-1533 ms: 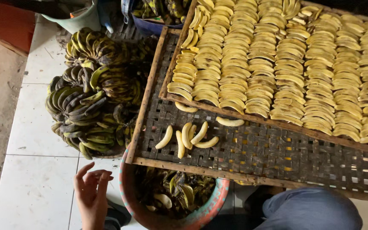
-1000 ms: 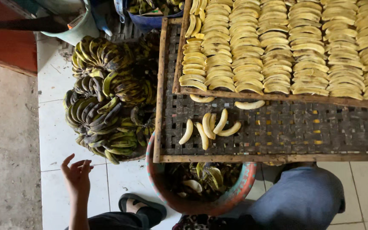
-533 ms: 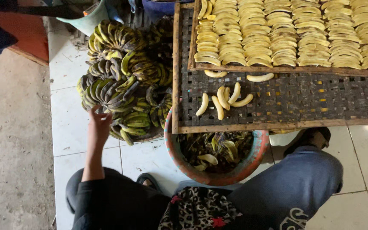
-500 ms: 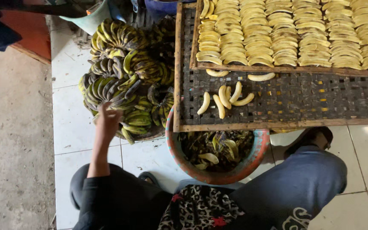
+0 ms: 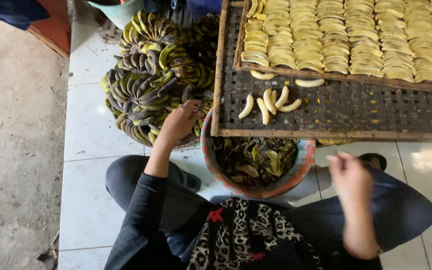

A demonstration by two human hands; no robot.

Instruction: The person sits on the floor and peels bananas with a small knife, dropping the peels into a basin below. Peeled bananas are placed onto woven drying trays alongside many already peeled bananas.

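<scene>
While I crouch on the white floor tiles (image 5: 91,125), my left hand (image 5: 178,121) stretches forward, fingers curled onto the pile of green bananas (image 5: 151,75). My right hand (image 5: 350,176) hovers blurred above my knee; I cannot tell its grip. Peeled bananas (image 5: 268,102) lie on the woven tray (image 5: 366,112) above the peel-filled basin (image 5: 258,165).

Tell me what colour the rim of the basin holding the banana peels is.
The basin rim is reddish-orange with teal-green patches, seen in the head view.
</scene>
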